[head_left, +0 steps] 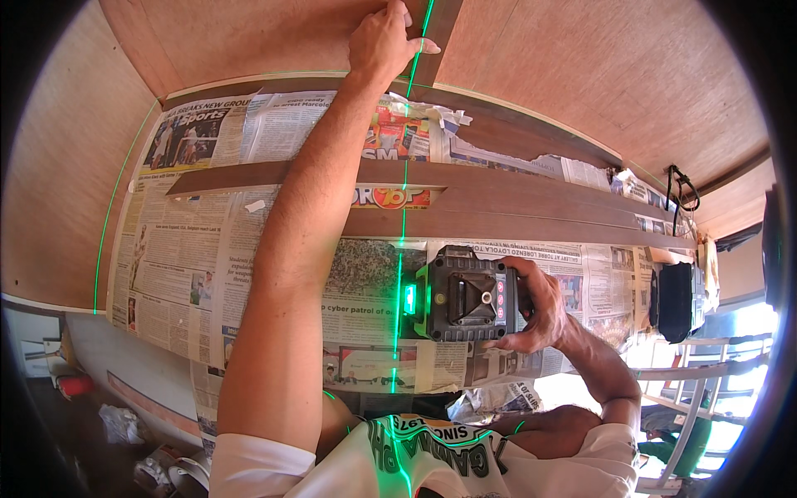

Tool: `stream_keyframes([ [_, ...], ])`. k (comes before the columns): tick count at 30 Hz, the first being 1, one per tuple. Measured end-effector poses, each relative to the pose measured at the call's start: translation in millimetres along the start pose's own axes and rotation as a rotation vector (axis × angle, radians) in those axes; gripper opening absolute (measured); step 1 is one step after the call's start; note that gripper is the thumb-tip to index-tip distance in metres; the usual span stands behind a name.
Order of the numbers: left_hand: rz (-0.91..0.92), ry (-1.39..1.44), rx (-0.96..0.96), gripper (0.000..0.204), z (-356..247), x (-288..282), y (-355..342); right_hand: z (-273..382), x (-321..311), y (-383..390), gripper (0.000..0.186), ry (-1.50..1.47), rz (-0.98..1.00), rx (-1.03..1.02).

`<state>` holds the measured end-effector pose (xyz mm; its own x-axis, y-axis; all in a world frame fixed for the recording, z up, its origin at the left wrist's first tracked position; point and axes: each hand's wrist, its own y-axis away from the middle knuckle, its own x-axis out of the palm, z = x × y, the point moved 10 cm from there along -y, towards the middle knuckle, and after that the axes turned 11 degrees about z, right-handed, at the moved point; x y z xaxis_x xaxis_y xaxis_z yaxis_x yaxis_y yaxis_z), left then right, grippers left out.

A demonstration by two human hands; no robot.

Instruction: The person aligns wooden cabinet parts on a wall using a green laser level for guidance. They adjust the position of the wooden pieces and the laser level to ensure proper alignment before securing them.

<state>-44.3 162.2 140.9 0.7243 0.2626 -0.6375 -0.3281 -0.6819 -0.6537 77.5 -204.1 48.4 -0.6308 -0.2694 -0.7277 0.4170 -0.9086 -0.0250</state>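
Note:
My left hand (383, 41) is stretched far forward and presses a dark wooden strip (438, 25) against the plywood back wall (581, 66). My right hand (538, 305) grips a black and grey laser level (463, 293) that rests on the newspaper-covered surface (174, 274). The level's window glows green and throws a thin green laser line (404, 191) across the papers and up the wall beside the strip. Long dark brown wooden planks (498, 207) lie across the newspapers beyond the level.
Plywood walls close in the left (58, 191) and the back. A black boxy device (674, 300) sits at the right end of the surface, with black cables (682, 191) hanging above it. Rags and debris (124, 425) lie on the floor at lower left.

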Motion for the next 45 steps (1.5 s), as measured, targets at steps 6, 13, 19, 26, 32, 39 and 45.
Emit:
stream_keyframes([
  [6, 0.001, 0.014, 0.006, 0.069, 0.0, -0.4, -1.3, 1.8, -0.8, 0.1, 0.104, 0.014, -0.014, -0.022],
  [13, -0.01, 0.007, 0.022, 0.069, -0.4, 0.1, -0.7, 0.4, 0.2, 0.7, 0.104, 0.015, -0.009, -0.015],
  [19, 0.011, -0.003, 0.0, 0.068, 0.6, 1.0, -1.2, 1.4, -0.6, 0.3, 0.105, 0.018, -0.009, -0.021],
  [26, 0.008, 0.022, -0.014, 0.067, 1.8, -0.1, -1.0, 1.6, -1.0, 0.0, 0.105, 0.006, -0.012, -0.027],
  [32, 0.007, 0.029, -0.012, 0.067, 1.4, -0.7, -0.3, -0.2, -0.8, 0.6, 0.105, 0.002, -0.008, -0.018],
  [39, 0.005, 0.043, 0.001, 0.068, 2.6, 1.0, -0.8, -0.6, -0.1, 0.0, 0.104, -0.002, -0.002, -0.014],
  [45, 0.009, 0.038, -0.006, 0.068, 0.8, 1.0, -0.5, 1.1, -0.9, 0.0, 0.104, 0.018, -0.01, -0.04],
])
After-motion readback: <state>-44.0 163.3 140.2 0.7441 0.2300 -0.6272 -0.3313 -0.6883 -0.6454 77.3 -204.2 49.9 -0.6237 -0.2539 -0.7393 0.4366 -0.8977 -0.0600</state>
